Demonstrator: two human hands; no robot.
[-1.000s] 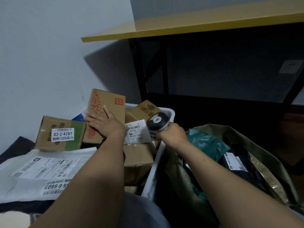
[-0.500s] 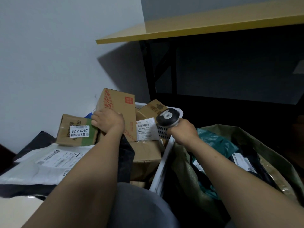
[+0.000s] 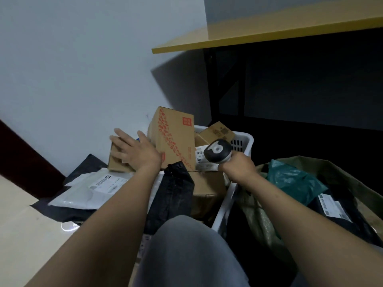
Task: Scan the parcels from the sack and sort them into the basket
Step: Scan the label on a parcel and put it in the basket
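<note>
Against the pale wall, at the left of the heap, the left hand (image 3: pixel 137 154) lies flat on a small brown box (image 3: pixel 116 165), its fingers (image 3: pixel 122 140) straight and spread wide over the box's top. Just right of it a tall carton (image 3: pixel 176 139) printed in red stands tilted at the edge of the white basket (image 3: pixel 247 141), which holds more brown cartons. The right hand (image 3: pixel 238 167) is above the basket's right rim, fingers curled tightly round the grip of a barcode scanner (image 3: pixel 217 151), whose dark head rises above the fist. On the right the olive sack (image 3: pixel 344 170) lies open, with a green mailer (image 3: pixel 294 181) and a black labelled parcel (image 3: pixel 335 206) inside. A white mailer (image 3: pixel 91 191) lies flat just below the small box.
</note>
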